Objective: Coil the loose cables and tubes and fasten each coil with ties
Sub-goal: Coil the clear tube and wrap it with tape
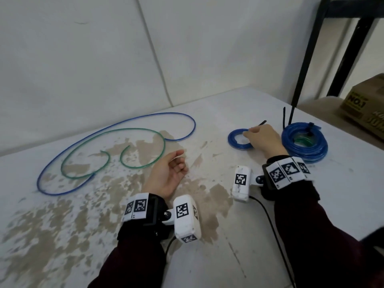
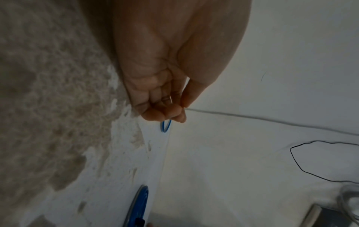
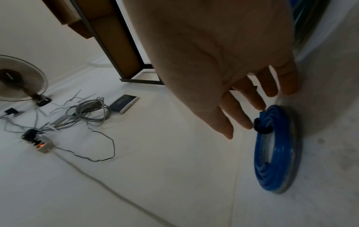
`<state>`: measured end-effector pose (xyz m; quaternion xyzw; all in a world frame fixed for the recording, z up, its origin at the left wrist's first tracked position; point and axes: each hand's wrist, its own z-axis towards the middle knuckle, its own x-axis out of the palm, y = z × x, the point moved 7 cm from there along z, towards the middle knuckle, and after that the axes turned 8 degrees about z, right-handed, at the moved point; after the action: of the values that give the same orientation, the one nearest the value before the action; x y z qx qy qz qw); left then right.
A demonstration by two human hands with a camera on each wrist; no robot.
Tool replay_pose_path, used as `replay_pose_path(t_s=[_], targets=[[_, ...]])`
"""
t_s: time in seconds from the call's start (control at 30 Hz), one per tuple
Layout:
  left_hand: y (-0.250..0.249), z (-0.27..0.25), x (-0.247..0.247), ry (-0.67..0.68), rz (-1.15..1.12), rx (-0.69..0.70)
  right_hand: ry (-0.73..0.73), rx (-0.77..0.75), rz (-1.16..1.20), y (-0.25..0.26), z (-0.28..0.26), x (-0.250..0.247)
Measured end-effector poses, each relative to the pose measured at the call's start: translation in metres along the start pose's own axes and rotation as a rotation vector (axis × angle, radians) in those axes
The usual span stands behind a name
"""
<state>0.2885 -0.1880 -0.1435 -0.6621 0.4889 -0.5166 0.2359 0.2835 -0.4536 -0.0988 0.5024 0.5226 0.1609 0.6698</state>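
Note:
A small blue tube coil (image 1: 235, 142) lies on the table at centre right, bound by a black tie (image 3: 261, 127) whose tail (image 1: 262, 122) sticks up past the hand. My right hand (image 1: 252, 136) hovers over this coil (image 3: 277, 147), fingers straight, fingertips (image 3: 246, 122) touching it at the tie. Right of it sits a larger blue coil (image 1: 304, 151) with green tube inside and black ties. A loose blue tube (image 1: 193, 121) and a loose green tube (image 1: 163, 142) sprawl at left. My left hand (image 1: 178, 161) rests palm up between them and the coil, fingers loosely curled, holding nothing.
The white table (image 1: 249, 235) has worn brown patches. A black shelf frame (image 1: 307, 65) and a cardboard box (image 1: 365, 107) stand off its right edge. On the floor in the right wrist view lie grey cables (image 3: 91, 110), a power strip (image 3: 41, 145) and a fan (image 3: 17, 79).

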Motion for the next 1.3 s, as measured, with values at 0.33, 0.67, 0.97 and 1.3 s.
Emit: replay_pose_path(t_s=[0.33,0.67,0.97,1.3], targets=[[-0.050,-0.014,-0.018,0.084,0.380,0.106,0.512,-0.365,0.216,0.114,-0.048,0.102],[-0.160,-0.057,-0.102,-0.253,0.990,0.455,0.855,-0.494,-0.584,0.176,-0.097,0.254],[-0.159,-0.050,-0.119,-0.271,1.119,0.434,0.966,-0.443,-0.522,0.180,-0.100,0.260],[-0.183,-0.081,-0.105,-0.172,1.162,0.556,1.029,-0.573,0.215,0.231,-0.134,0.184]])
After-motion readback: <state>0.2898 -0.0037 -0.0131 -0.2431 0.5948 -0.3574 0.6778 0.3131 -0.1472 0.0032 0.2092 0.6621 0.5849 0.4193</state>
